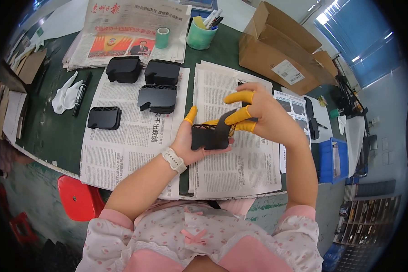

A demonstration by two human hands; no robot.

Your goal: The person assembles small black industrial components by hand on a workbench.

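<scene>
My left hand (pixel 188 143) cradles a flat black plastic part (pixel 206 137) from below, thumb with a yellow finger cot up along its left edge. My right hand (pixel 263 115), wearing yellow finger cots, pinches a dark grey strip (pixel 223 124) that lies across the part's right side. Both hands hover over newspaper sheets (pixel 240 158) spread on the green table (pixel 54 131). Several more black plastic parts rest on newspaper at the upper left: one (pixel 104 118) alone at left, another (pixel 157 98) in the middle, two (pixel 123 69) (pixel 162 72) behind.
A green cup of pens (pixel 200 35) and a green tape roll (pixel 162 37) stand at the back. An open cardboard box (pixel 281 50) sits at back right. White gloves (pixel 65 95) and a black marker (pixel 80 97) lie at left. A blue bin (pixel 333 161) is right; a red stool (pixel 79 198) below.
</scene>
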